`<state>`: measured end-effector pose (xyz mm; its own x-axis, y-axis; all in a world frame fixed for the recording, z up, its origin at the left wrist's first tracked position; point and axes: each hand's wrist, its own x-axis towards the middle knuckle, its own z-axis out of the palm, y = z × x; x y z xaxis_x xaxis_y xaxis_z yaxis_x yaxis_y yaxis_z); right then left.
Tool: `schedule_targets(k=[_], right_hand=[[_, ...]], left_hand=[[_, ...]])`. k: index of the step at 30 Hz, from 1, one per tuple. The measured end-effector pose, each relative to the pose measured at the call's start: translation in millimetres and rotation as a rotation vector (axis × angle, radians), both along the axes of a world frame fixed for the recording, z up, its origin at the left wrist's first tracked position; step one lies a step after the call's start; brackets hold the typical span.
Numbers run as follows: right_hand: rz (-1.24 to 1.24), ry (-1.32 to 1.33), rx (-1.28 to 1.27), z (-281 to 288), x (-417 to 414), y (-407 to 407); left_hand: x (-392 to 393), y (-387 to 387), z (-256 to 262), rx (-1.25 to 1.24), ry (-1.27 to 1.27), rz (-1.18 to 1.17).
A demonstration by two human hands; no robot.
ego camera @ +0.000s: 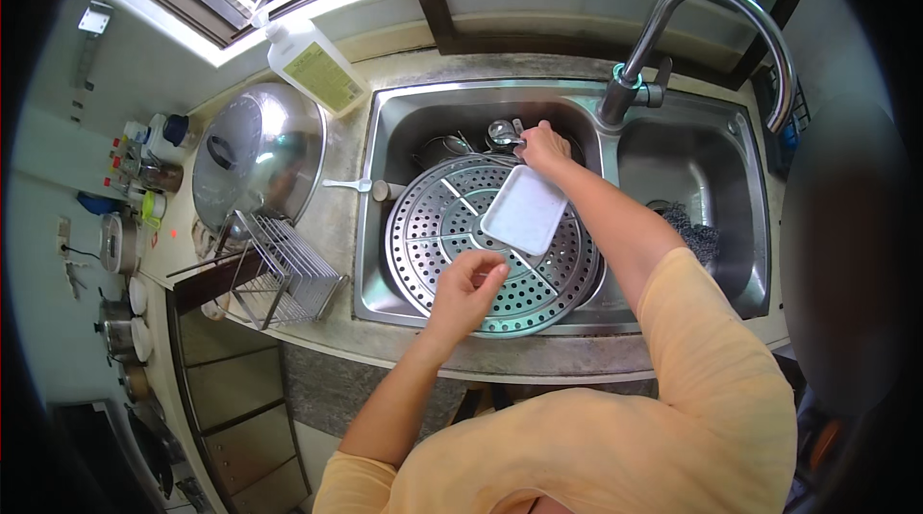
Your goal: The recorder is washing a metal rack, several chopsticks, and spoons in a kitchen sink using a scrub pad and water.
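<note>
In the left basin lies a round perforated metal steamer tray (433, 247), with a white rectangular tray (525, 209) resting on it. My right hand (546, 147) reaches past the white tray to the back of the basin, its fingers on a metal utensil handle beside a shiny spoon or ladle (502, 130). Another metal spoon (456, 145) lies to its left. My left hand (472, 290) hovers over the near part of the steamer tray, fingers curled, with nothing visible in it. A white plastic spoon (347, 184) lies at the basin's left rim.
A chrome faucet (620, 99) stands behind the divider; the right basin (678, 160) holds a dark mesh scrubber (696, 233). Left of the sink are a large domed lid (263, 153), a wire dish rack (288, 276) and a white plastic bottle (314, 63) with a yellow-green label.
</note>
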<state>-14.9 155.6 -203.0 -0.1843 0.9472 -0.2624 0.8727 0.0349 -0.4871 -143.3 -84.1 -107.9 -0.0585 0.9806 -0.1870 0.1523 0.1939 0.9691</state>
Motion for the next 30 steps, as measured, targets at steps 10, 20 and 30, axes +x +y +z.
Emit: schedule_targets(k=[10, 20, 30], right_hand=[[0.166, -0.254, 0.013, -15.8, -20.1, 4.4], [0.139, -0.092, -0.137, -6.0, -19.2, 10.9], [0.172, 0.218, 0.181, -27.6, -29.5, -6.5]], left_hand=[[-7.6, -14.6, -6.5, -0.077, 0.090, -0.007], [-10.3, 4.7, -2.4, -0.068, 0.145, -0.044], [-80.6, 189.2, -116.3, -0.040, 0.342, 0.576]])
